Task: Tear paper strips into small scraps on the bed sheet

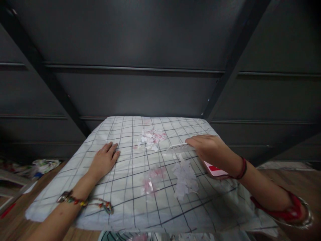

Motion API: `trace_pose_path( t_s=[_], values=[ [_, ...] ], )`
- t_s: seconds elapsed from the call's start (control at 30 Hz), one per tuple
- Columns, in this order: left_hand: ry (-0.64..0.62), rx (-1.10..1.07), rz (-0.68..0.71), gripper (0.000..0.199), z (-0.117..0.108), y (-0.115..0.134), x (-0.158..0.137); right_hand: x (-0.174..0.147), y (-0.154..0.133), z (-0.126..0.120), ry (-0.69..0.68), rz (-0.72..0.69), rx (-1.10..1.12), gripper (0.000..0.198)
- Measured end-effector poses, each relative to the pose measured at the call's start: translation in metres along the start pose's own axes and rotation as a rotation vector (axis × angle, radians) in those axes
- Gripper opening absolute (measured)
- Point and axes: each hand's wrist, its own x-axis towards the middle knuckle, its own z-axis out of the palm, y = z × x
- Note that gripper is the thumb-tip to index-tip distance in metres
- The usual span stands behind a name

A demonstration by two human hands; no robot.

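Note:
My left hand (104, 161) rests on the white checked cloth (125, 160), fingers extended and holding nothing. My right hand (209, 147) grips one end of a flat white strip with holes (178, 148), held just above or against the cloth; contact is hard to judge. Beyond the strip's left end is a loose heap of white and pinkish scraps (151, 138). Nearer me are a pile of white paper-like scraps (185, 179) and a patch of clear, pink-tinted scraps (151, 180). Under my right wrist, a flat pink and red object (215, 170) is partly hidden.
Dark grey panels (140, 93) rise behind the table's far edge. Below the near edge, a container (115, 236) with scraps in it is partly visible. A white frame or rack (15, 187) stands on the wooden floor at the left.

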Motion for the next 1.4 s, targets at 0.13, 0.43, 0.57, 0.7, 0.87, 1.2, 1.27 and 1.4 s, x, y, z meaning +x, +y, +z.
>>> trace_pose_path(
  t_s=[0.13, 0.43, 0.57, 0.7, 0.87, 1.2, 1.27, 1.4],
  values=[
    [-0.001, 0.0, -0.005, 0.053, -0.001, 0.001, 0.0, -0.001, -0.001, -0.002, 0.017, 0.028, -0.045, 0.028],
    [0.029, -0.032, 0.008, 0.047, 0.0, -0.001, 0.001, -0.003, 0.006, -0.002, 0.02, -0.025, 0.026, 0.031],
    [0.007, -0.014, -0.003, 0.051, 0.0, 0.0, 0.001, -0.002, 0.015, 0.005, 0.006, -0.079, 0.12, 0.027],
    [0.011, -0.017, 0.01, 0.05, -0.001, 0.0, 0.001, -0.001, 0.036, 0.007, -0.042, -0.127, 0.245, 0.025],
    [0.027, -0.024, 0.021, 0.047, 0.0, -0.001, 0.002, 0.005, 0.052, 0.015, -0.052, -0.146, 0.345, 0.026],
    [0.008, -0.044, 0.031, 0.051, 0.002, -0.003, 0.003, -0.002, 0.045, 0.011, -0.042, -0.108, 0.435, 0.03],
    [0.006, -0.041, 0.033, 0.051, 0.002, -0.004, 0.003, -0.003, 0.043, 0.01, -0.051, -0.115, 0.449, 0.029],
    [0.001, -0.032, 0.012, 0.055, -0.002, -0.001, 0.003, -0.011, 0.041, 0.005, -0.109, -0.133, 0.495, 0.033]
  ],
)
